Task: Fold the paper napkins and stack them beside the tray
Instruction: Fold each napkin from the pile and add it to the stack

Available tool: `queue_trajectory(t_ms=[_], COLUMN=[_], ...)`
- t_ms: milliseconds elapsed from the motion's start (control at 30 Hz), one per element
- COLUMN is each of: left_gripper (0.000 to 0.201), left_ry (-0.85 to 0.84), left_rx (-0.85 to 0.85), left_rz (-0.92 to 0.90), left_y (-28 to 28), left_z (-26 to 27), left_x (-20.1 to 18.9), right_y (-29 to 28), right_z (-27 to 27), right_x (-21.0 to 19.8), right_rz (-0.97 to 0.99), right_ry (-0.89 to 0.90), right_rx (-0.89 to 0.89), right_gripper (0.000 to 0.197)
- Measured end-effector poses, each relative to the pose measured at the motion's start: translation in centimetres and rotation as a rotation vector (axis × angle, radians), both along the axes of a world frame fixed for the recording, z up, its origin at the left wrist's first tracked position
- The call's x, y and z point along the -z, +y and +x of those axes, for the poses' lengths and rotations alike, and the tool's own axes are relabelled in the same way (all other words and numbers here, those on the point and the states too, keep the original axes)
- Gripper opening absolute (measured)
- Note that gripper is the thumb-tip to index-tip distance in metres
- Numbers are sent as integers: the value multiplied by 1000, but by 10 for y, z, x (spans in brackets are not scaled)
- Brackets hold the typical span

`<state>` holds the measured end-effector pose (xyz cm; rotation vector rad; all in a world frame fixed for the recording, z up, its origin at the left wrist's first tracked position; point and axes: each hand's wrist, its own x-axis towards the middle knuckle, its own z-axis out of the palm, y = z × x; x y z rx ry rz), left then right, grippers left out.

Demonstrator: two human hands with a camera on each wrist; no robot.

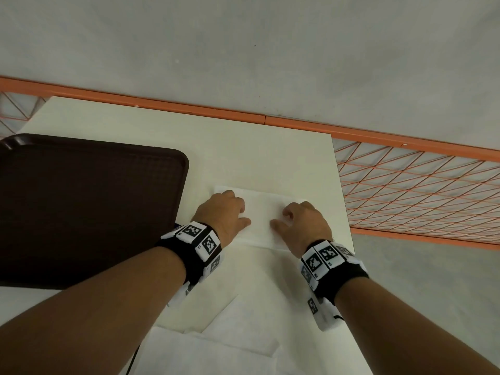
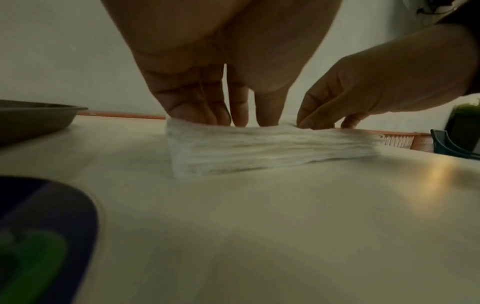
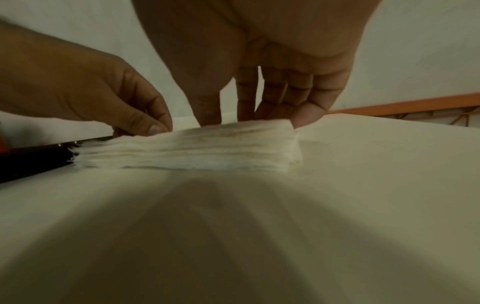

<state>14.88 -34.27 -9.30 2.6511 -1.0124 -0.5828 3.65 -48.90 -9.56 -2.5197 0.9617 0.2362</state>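
Observation:
A stack of folded white napkins (image 1: pixel 261 212) lies on the white table (image 1: pixel 243 152), just right of the dark brown tray (image 1: pixel 81 198). My left hand (image 1: pixel 224 212) is at the stack's left end and my right hand (image 1: pixel 303 220) at its right end. In the left wrist view the left hand (image 2: pixel 221 92) sets its thumb and fingertips down on top of the stack (image 2: pixel 259 148). In the right wrist view the right hand (image 3: pixel 259 102) does the same on the stack (image 3: pixel 194 152). The thumbs point toward each other. Neither hand wraps round the pile.
Loose unfolded napkins (image 1: pixel 230 334) lie at the table's near edge, under my forearms. An orange wire rack (image 1: pixel 419 190) runs behind and to the right of the table. A dark green holder (image 2: pixel 451 144) stands far right. A blurred blue and green object (image 2: pixel 39 236) sits close on the left.

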Motion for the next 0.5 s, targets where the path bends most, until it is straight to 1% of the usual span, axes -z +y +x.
queue_trajectory(t_ms=[133, 300, 367, 433, 500], left_gripper=[40, 36, 34, 31, 30], left_ry=[-8, -5, 38, 114, 201], left_rx=[12, 31, 64, 96, 166], left_rz=[34, -19, -17, -8, 47], left_y=[-1, 19, 34, 54, 78], left_z=[-4, -19, -30, -46, -65], left_x=[-8, -24, -32, -39, -42], right_y=[2, 24, 42, 65, 90], right_z=[-2, -22, -40, -63, -90], right_x=[-6, -21, -25, -25, -21], right_rz=[-31, 4, 44, 91, 163], right_ry=[-7, -117, -111, -95, -48], right_rx=[-34, -120, -180, -260, -372], right_gripper=[42, 34, 29, 25, 25])
